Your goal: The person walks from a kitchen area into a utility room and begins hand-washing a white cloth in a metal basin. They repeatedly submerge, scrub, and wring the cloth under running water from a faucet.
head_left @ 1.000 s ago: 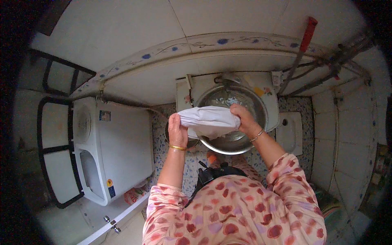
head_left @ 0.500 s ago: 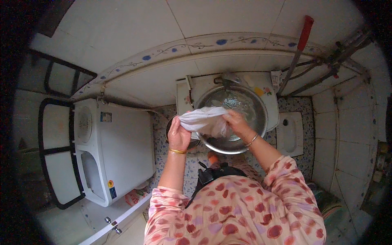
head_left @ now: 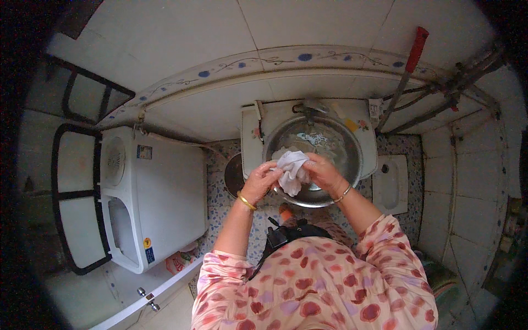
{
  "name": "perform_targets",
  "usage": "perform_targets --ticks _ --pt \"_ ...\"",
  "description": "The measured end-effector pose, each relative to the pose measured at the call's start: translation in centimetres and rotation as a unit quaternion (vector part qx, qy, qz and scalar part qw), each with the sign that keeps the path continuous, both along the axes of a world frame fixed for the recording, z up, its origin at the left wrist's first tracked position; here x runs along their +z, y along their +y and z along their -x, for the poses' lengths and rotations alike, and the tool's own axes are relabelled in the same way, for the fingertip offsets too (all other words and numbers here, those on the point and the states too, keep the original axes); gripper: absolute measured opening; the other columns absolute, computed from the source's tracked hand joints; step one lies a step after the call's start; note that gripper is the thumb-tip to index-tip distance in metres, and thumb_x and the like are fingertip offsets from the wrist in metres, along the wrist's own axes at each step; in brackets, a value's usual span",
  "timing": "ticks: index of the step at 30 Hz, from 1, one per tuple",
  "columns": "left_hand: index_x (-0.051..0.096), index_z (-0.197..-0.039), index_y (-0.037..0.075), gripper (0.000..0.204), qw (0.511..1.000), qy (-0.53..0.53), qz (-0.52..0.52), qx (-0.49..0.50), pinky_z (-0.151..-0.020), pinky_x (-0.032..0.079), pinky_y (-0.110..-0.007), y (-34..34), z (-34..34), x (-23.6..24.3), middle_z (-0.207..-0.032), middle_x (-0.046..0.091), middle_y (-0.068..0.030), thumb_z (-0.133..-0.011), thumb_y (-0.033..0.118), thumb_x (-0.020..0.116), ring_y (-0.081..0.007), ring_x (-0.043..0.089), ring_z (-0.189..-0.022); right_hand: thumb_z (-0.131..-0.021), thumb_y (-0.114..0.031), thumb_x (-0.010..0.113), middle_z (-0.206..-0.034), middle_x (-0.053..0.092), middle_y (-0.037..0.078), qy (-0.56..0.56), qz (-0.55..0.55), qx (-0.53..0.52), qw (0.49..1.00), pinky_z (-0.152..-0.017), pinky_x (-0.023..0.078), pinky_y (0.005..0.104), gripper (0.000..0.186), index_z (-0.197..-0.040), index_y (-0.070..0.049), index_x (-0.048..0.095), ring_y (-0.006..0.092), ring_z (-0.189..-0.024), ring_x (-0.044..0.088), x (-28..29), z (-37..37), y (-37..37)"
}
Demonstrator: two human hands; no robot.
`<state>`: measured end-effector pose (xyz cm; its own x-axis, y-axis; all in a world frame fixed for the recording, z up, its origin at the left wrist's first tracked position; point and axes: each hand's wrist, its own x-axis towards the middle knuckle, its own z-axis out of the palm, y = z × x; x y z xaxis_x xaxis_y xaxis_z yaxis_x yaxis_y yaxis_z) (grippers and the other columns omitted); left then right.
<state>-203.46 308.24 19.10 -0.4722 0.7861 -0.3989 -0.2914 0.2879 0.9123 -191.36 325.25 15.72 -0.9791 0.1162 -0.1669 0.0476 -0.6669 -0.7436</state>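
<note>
Between my two hands a wet-looking white cloth (head_left: 293, 171) is bunched up over the near left part of a large metal basin (head_left: 355, 148). My left hand (head_left: 260, 182), with a gold bangle at the wrist, grips the cloth's left side. On the other side my right hand (head_left: 325, 175), wearing a silvery bracelet, has its fingers closed on the cloth. Water stands in the basin, with pale material lying under the faucet (head_left: 311, 110). What the pale material is, I cannot tell.
The basin sits on a white washstand (head_left: 252, 124) against the tiled wall. A dark round bowl (head_left: 233, 176) stands at its left. Farther left is a white twin-tub washing machine (head_left: 168, 192). A squat toilet (head_left: 391, 187) and a red-handled pole (head_left: 410, 58) are at right.
My hands have come closer together, mostly the left one moving right. The cloth, stretched out between them before, is now gathered into a bunch.
</note>
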Motion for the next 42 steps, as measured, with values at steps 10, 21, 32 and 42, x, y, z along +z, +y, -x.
perform_targets --ticks 10,21,32,42 --pt "0.051 -0.094 0.001 0.021 0.946 -0.155 -0.189 0.214 -0.074 0.044 -0.027 0.3 0.4 0.1 -0.091 0.057 -0.0085 -0.089 0.019 0.043 -0.0156 0.055 -0.083 -0.086 -0.02 0.048 -0.089 0.059 0.002 -0.068 -0.075 0.052 0.993 -0.065 0.045 0.0233 0.03 -0.108 -0.001 0.052 0.0102 -0.074 0.055 -1.8 -1.3 0.8" --pt "0.05 -0.105 -0.001 0.031 0.89 -0.337 -0.229 0.206 -0.087 0.042 -0.043 1.1 -0.7 1.1 -0.113 0.052 -0.0191 -0.092 0.024 0.036 -0.0298 0.054 -0.098 -0.081 -0.017 0.054 -0.106 0.054 0.004 -0.088 0.0 0.051 0.995 -0.082 0.041 0.0271 0.035 -0.112 -0.001 0.051 0.0127 -0.095 0.052 2.1 -0.3 0.5" --pt "0.049 -0.106 -0.001 0.033 0.976 -0.164 -0.092 0.113 -0.08 0.044 -0.027 0.8 -1.3 1.6 -0.096 0.056 -0.0066 -0.075 0.007 0.06 -0.0151 0.054 -0.088 -0.076 -0.017 0.054 -0.083 0.056 0.015 0.041 -0.565 -0.041 0.823 -0.07 0.044 0.0367 0.021 -0.09 -0.002 0.058 0.0318 -0.079 0.054 0.2 0.1 -1.5" --pt "0.059 -0.091 0.002 0.02 0.965 0.226 0.105 0.081 -0.072 0.045 -0.03 -1.6 1.1 -4.0 -0.08 0.061 -0.0113 -0.074 0.008 0.048 -0.0206 0.058 -0.077 -0.083 -0.015 0.051 -0.078 0.058 0.003 -0.131 -0.185 -0.106 0.968 -0.062 0.043 0.0237 0.019 -0.093 -0.001 0.058 0.0098 -0.069 0.053 1.7 -0.4 -0.1"
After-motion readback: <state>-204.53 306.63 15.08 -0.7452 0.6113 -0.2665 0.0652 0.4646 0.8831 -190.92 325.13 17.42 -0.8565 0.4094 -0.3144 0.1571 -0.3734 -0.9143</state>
